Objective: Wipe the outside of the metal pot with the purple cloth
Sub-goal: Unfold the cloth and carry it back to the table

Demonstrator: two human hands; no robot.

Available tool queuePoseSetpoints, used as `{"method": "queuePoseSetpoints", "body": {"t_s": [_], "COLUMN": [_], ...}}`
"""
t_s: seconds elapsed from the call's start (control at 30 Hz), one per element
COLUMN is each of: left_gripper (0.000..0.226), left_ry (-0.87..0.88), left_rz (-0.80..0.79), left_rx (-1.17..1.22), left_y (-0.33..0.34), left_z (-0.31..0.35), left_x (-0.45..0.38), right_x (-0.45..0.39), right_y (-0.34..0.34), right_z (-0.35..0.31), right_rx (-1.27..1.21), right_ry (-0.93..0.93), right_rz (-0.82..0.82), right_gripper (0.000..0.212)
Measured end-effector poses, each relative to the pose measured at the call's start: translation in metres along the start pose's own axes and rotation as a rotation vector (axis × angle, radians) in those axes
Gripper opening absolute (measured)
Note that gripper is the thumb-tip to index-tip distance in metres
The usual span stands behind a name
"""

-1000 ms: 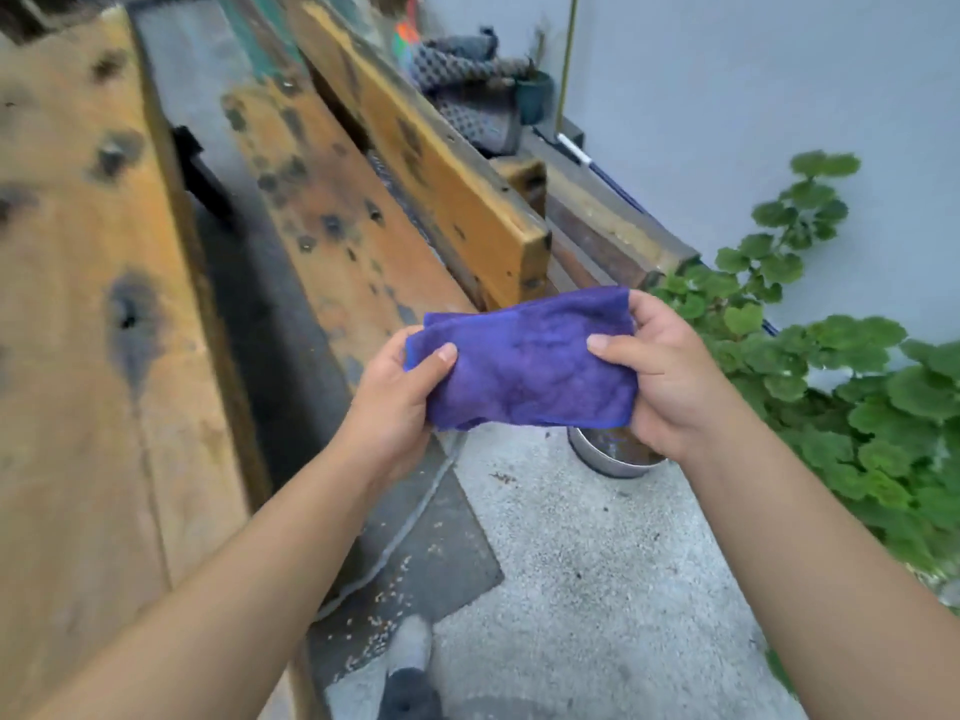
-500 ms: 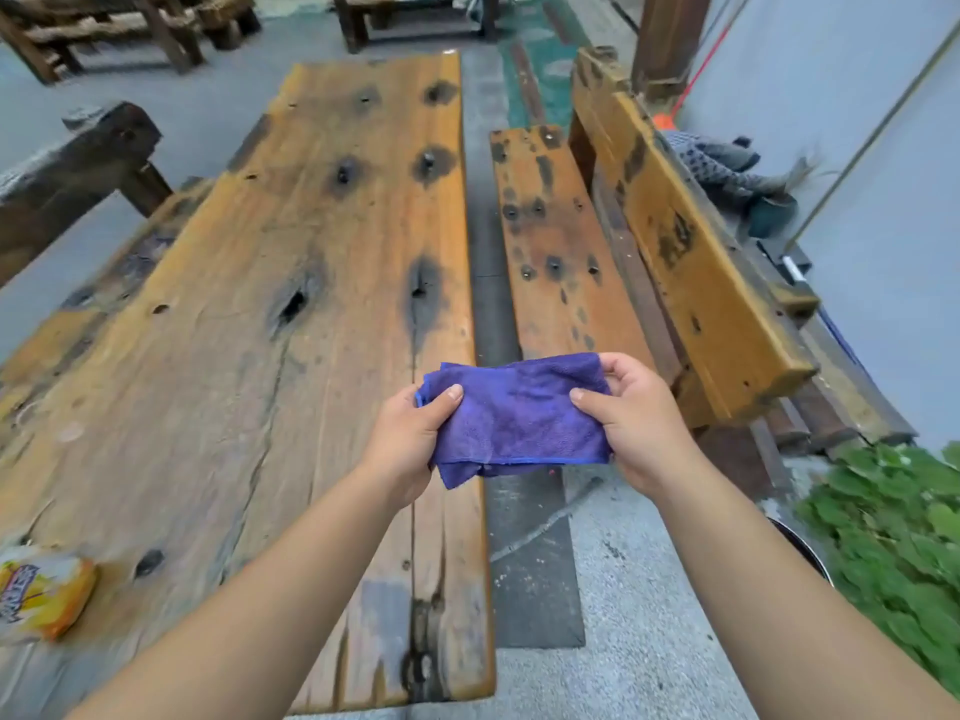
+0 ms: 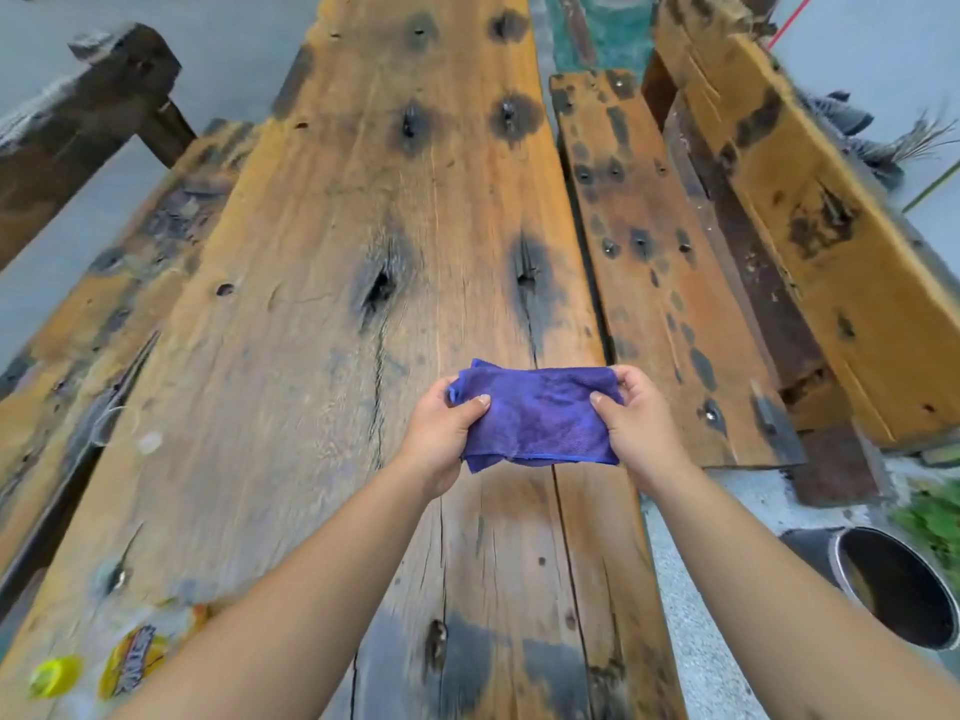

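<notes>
Purple cloth (image 3: 537, 415): a folded rectangle of fuzzy microfibre with a blue stitched hem along its near edge, held flat and stretched between both hands above the near half of the weathered orange-brown plank surface (image 3: 363, 283). The left hand (image 3: 441, 433) has its grip closed on the cloth's left end, thumb on top; the right hand (image 3: 636, 423) has its grip closed on the cloth's right end, thumb on top.

Round metal pot (image 3: 893, 589): dark inside, standing on the grey concrete ground to the right of the surface, well apart from the cloth.

The surface shows dark knots, cracks and stains. A narrower wooden bench seat (image 3: 654, 262) runs along its right side. A blurred yellow snack packet (image 3: 130, 662) lies on its near-left corner.

Compared with half a second earlier, the view has swung left: more of the surface fills it, more of the pot shows, and both grips remain on the cloth.
</notes>
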State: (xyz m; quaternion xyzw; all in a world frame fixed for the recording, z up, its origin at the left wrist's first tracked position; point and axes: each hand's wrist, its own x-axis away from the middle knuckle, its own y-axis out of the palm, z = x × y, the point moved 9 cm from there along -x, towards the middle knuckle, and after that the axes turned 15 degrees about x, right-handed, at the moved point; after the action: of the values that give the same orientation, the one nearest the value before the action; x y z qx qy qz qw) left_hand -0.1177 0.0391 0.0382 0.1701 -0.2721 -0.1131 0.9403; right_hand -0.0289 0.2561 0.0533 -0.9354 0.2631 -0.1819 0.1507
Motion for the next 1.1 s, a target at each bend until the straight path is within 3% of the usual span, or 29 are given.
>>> {"method": "queuePoseSetpoints", "body": {"t_s": [0.27,0.47,0.77,0.93,1.0,1.1], "left_gripper": [0.022,0.070,0.060,0.059,0.069,0.069], "left_ry": [-0.053,0.029,0.015,-0.013,0.072,0.287], "left_rz": [0.111,0.134,0.063,0.023,0.003,-0.133], "left_rx": [-0.055,-0.161,-0.513,-1.085,-1.375,-1.716], "left_y": [-0.032,-0.039,-0.053,-0.065,-0.064,-0.045], "left_z": [-0.013,-0.018,-0.059,-0.072,-0.070,-0.073], "left_x": [-0.074,-0.126,-0.179,-0.179,-0.172,-0.159], "right_x": [-0.065,-0.113,-0.155,-0.152,-0.147,-0.132], "right_y": [0.040,0.061,0.087,0.075,0.080,0.109], "right_z": [0.013,0.041,0.114,0.111,0.092,0.086], "right_rx": [0.218,0.238,0.218,0.641,0.882,1.236], "right_ry": [0.017,0.081,0.321,0.169,-0.072,-0.391], "right_rz": [0.046,0.023,0.014,0.026,-0.011,-0.242], "right_gripper": [0.023,0.023,0.029,0.043,0.050,0.061]}}
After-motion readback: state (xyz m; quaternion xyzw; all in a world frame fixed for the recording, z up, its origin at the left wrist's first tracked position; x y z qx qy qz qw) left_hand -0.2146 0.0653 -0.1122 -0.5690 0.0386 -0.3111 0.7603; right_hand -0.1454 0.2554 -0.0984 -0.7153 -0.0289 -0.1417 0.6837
